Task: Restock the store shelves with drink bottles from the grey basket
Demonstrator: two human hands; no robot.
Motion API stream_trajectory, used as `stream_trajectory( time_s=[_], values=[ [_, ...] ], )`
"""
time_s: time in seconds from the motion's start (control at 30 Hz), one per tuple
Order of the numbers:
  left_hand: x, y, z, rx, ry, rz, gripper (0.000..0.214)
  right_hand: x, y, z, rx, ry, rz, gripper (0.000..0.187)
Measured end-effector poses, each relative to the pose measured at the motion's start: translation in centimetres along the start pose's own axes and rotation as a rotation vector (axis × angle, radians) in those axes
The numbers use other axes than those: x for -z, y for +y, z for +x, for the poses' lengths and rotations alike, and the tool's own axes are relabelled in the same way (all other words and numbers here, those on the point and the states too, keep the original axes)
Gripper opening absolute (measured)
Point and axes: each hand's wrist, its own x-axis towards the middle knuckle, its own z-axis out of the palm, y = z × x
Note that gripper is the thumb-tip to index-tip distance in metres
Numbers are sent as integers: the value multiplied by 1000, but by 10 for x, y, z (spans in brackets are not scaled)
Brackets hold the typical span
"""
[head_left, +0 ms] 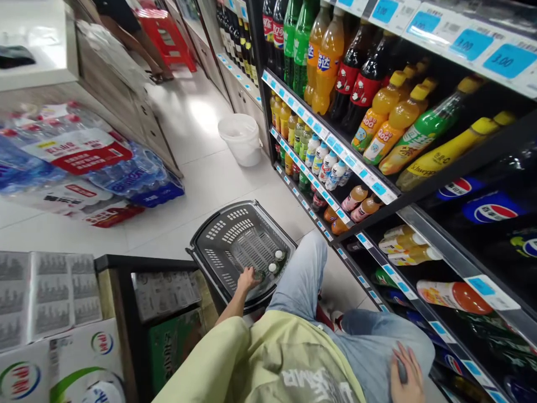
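My left hand (249, 279) reaches down into a dark grey shopping basket (218, 252) on the floor. Its fingers are closed around the top of a greenish bottle (260, 276), whose cap is hidden by the hand. Beside it in the basket stand two bottles with white caps (276, 261), apart from my fingers. My right hand (406, 374) rests on my bent knee in light blue jeans (377, 336), fingers spread, and a small grey patch shows between thumb and fingers.
Drink shelves (331, 148) run along the right. A white bucket (241, 140) stands ahead on the tiles. Shrink-wrapped water packs (79, 162) and stacked cartons (84, 358) line the left. A person's legs (142, 42) and a red stool (165, 36) are farther back.
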Motion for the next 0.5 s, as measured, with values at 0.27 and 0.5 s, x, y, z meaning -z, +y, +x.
stream_trajectory(
  time_s=[0.27,0.5],
  values=[
    [-48,0,19,41,-54,-109,34,2,11,-1,-17,-33,-53,55],
    [-59,14,33,24,-64,-190,38,-1,14,4,6,-44,-72,52]
  ],
)
